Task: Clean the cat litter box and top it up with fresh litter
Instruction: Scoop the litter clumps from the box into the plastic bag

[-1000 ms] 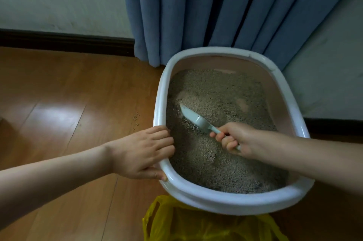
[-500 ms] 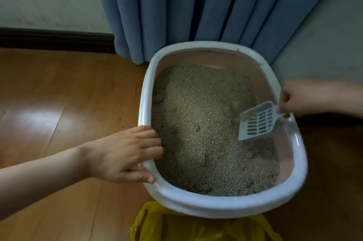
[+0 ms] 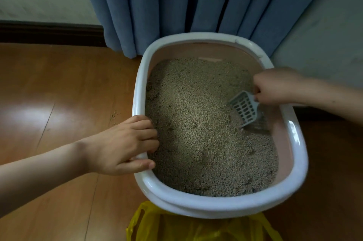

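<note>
A white-rimmed litter box (image 3: 222, 204) with pink inner walls sits on the wooden floor, filled with grey-beige litter (image 3: 198, 123). My left hand (image 3: 121, 145) grips the box's left rim, fingers curled over the edge and thumb along the outside. My right hand (image 3: 275, 85) holds the handle of a pale slotted scoop (image 3: 244, 107) at the right side of the box. The scoop's front edge digs down into the litter near the right wall.
A yellow plastic bag (image 3: 196, 227) lies open on the floor just in front of the box. Blue curtains (image 3: 196, 1) hang behind it against the wall. A few spilled litter grains (image 3: 114, 116) lie on the floor left of the box.
My right hand carried the scoop from the middle of the litter to the right side, then tipped it down so its edge enters the litter. My left hand kept its grip on the rim.
</note>
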`<state>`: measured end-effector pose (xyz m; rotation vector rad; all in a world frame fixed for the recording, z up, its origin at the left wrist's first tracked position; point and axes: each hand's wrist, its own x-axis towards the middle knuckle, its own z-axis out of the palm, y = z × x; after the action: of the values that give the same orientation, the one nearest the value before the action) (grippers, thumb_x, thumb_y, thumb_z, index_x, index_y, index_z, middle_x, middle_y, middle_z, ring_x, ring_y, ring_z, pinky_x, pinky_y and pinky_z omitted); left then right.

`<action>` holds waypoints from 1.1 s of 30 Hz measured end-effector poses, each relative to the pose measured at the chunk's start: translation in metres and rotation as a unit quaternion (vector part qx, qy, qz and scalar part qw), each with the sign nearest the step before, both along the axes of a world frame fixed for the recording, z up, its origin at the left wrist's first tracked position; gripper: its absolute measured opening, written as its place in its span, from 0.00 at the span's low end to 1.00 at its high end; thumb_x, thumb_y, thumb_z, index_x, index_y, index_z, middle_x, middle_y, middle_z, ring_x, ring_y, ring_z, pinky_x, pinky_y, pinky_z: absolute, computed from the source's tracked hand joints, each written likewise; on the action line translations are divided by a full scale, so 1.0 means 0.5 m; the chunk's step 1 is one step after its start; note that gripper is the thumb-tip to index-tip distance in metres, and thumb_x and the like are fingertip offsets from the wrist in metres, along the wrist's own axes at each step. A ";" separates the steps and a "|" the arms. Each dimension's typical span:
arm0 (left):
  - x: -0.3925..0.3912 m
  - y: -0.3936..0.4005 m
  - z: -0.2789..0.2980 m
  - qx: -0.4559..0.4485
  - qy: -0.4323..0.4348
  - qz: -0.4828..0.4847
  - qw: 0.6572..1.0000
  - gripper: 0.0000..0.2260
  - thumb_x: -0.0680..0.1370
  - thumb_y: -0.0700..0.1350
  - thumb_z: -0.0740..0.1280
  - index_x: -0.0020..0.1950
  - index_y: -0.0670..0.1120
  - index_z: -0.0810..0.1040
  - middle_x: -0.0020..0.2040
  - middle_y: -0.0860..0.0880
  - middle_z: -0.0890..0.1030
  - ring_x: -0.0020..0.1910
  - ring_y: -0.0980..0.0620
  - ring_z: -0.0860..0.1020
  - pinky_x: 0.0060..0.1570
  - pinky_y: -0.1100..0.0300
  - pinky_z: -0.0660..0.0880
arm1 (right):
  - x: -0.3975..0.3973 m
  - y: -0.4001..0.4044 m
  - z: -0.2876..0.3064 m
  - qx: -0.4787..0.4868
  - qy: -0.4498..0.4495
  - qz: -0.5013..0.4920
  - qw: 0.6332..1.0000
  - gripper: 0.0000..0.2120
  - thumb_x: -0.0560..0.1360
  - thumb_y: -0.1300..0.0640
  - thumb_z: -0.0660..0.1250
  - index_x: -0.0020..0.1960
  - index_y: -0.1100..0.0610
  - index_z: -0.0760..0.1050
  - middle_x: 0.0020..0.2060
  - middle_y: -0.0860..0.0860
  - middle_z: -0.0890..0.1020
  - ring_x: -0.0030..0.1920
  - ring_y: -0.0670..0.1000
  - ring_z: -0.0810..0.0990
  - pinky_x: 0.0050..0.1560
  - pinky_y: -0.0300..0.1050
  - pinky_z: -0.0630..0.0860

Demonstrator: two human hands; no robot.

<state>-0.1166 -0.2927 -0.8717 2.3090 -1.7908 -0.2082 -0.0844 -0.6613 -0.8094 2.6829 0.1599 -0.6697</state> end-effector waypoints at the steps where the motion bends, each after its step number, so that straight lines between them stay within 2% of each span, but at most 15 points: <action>1: 0.000 -0.001 0.000 -0.001 0.001 0.001 1.000 0.17 0.82 0.58 0.54 0.46 0.50 0.74 0.45 0.53 0.73 0.47 0.51 0.69 0.62 0.60 0.60 | 0.002 0.002 -0.007 0.039 0.001 -0.023 0.999 0.08 0.74 0.56 0.66 0.41 0.59 0.79 0.28 0.48 0.72 0.29 0.48 0.69 0.27 0.40 0.62; 4: -0.001 -0.004 0.001 -0.001 0.012 0.005 1.000 0.16 0.82 0.58 0.53 0.46 0.50 0.74 0.44 0.53 0.73 0.47 0.51 0.68 0.62 0.62 0.59 | 0.005 0.005 -0.023 0.099 -0.014 -0.032 0.995 0.09 0.74 0.57 0.66 0.46 0.62 0.81 0.27 0.48 0.70 0.28 0.48 0.67 0.28 0.41 0.60; 6: -0.002 -0.005 0.001 0.003 0.009 0.007 1.000 0.18 0.82 0.58 0.53 0.46 0.50 0.75 0.44 0.52 0.73 0.46 0.51 0.68 0.61 0.59 0.62 | 0.004 0.007 -0.024 0.118 -0.006 -0.033 0.992 0.08 0.75 0.55 0.66 0.45 0.58 0.83 0.27 0.48 0.74 0.28 0.48 0.69 0.28 0.42 0.63; 8: -0.003 -0.005 0.003 0.009 0.005 0.010 1.000 0.19 0.82 0.59 0.52 0.46 0.49 0.75 0.44 0.52 0.72 0.46 0.51 0.69 0.60 0.56 0.64 | 0.001 0.013 -0.031 0.159 0.021 -0.048 0.986 0.10 0.76 0.54 0.66 0.40 0.55 0.83 0.27 0.49 0.77 0.27 0.47 0.70 0.29 0.42 0.64; 10: -0.006 -0.006 0.007 0.014 0.005 0.011 1.000 0.19 0.82 0.59 0.51 0.46 0.50 0.75 0.44 0.52 0.72 0.46 0.51 0.68 0.60 0.56 0.64 | -0.005 0.032 -0.045 0.213 0.032 -0.059 0.975 0.15 0.77 0.54 0.66 0.31 0.53 0.78 0.22 0.46 0.73 0.25 0.47 0.67 0.28 0.42 0.63; 12: -0.008 -0.007 0.011 0.020 0.003 0.013 1.000 0.19 0.82 0.59 0.51 0.47 0.50 0.75 0.44 0.52 0.73 0.47 0.51 0.68 0.60 0.57 0.63 | -0.017 0.063 -0.067 0.258 0.029 -0.075 0.963 0.17 0.77 0.54 0.67 0.28 0.51 0.75 0.20 0.45 0.71 0.24 0.47 0.66 0.28 0.42 0.63; 15: -0.010 -0.008 0.016 0.030 -0.009 0.016 0.999 0.19 0.83 0.59 0.51 0.48 0.50 0.76 0.45 0.52 0.74 0.48 0.51 0.69 0.61 0.56 0.63 | -0.046 0.109 -0.110 0.348 0.032 -0.136 0.927 0.14 0.77 0.55 0.67 0.32 0.52 0.80 0.18 0.42 0.73 0.23 0.47 0.65 0.26 0.40 0.61; 19: -0.016 -0.005 0.027 0.056 -0.023 0.007 0.998 0.17 0.83 0.59 0.53 0.51 0.49 0.74 0.47 0.51 0.75 0.51 0.49 0.72 0.69 0.49 0.63 | -0.084 0.124 -0.150 0.446 0.013 -0.228 0.865 0.12 0.76 0.57 0.68 0.35 0.53 0.82 0.25 0.50 0.77 0.26 0.48 0.68 0.30 0.41 0.63; 22: -0.022 0.007 0.039 0.062 -0.025 -0.013 0.998 0.16 0.83 0.59 0.55 0.53 0.49 0.74 0.48 0.51 0.76 0.55 0.48 0.73 0.73 0.48 0.59 | -0.116 0.112 -0.148 0.497 -0.020 -0.271 0.824 0.08 0.77 0.58 0.68 0.47 0.61 0.84 0.29 0.52 0.79 0.22 0.42 0.69 0.27 0.35 0.66; 24: -0.026 0.021 0.041 0.061 -0.025 -0.024 0.998 0.17 0.82 0.60 0.56 0.54 0.48 0.75 0.51 0.50 0.77 0.58 0.48 0.73 0.75 0.49 0.58 | -0.130 0.101 -0.137 0.528 -0.053 -0.283 0.799 0.10 0.76 0.60 0.68 0.55 0.63 0.81 0.32 0.48 0.80 0.23 0.37 0.75 0.27 0.26 0.67; 26: -0.030 0.029 0.038 0.050 -0.029 -0.023 0.998 0.19 0.82 0.61 0.56 0.54 0.48 0.76 0.51 0.49 0.78 0.59 0.47 0.73 0.75 0.51 0.57 | -0.135 0.091 -0.121 0.539 -0.088 -0.269 0.793 0.10 0.76 0.60 0.68 0.55 0.62 0.81 0.30 0.40 0.80 0.26 0.34 0.77 0.29 0.24 0.69; 28: -0.028 0.021 0.035 0.035 -0.022 -0.020 0.999 0.20 0.82 0.61 0.56 0.50 0.47 0.77 0.47 0.49 0.78 0.54 0.47 0.75 0.71 0.50 0.63 | -0.138 0.082 -0.108 0.540 -0.123 -0.265 0.789 0.08 0.76 0.58 0.69 0.53 0.59 0.82 0.24 0.40 0.80 0.27 0.36 0.77 0.30 0.26 0.69; 30: -0.022 0.008 0.030 0.019 -0.004 -0.021 1.000 0.20 0.82 0.59 0.56 0.44 0.47 0.77 0.41 0.49 0.77 0.47 0.47 0.74 0.60 0.50 0.72 | -0.148 0.075 -0.103 0.553 -0.129 -0.278 0.775 0.07 0.75 0.58 0.69 0.51 0.58 0.83 0.30 0.46 0.83 0.33 0.42 0.81 0.37 0.33 0.76; 31: -0.019 0.001 0.024 0.008 0.002 -0.023 1.000 0.20 0.83 0.58 0.57 0.41 0.47 0.76 0.39 0.49 0.76 0.43 0.47 0.74 0.54 0.52 0.74 | -0.155 0.073 -0.101 0.555 -0.121 -0.282 0.773 0.07 0.75 0.58 0.70 0.51 0.57 0.83 0.34 0.48 0.84 0.35 0.45 0.82 0.41 0.38 0.79; 33: -0.012 -0.013 0.007 -0.006 0.001 -0.026 1.000 0.20 0.83 0.56 0.57 0.36 0.48 0.74 0.36 0.50 0.75 0.40 0.47 0.73 0.48 0.54 0.73 | -0.169 0.067 -0.092 0.548 -0.110 -0.291 0.776 0.05 0.75 0.57 0.69 0.49 0.54 0.83 0.34 0.48 0.85 0.35 0.44 0.82 0.42 0.40 0.78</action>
<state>-0.1227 -0.2991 -0.8681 2.2552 -1.8466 -0.2083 -0.1689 -0.6277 -0.8551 3.9910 -0.5559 -0.4648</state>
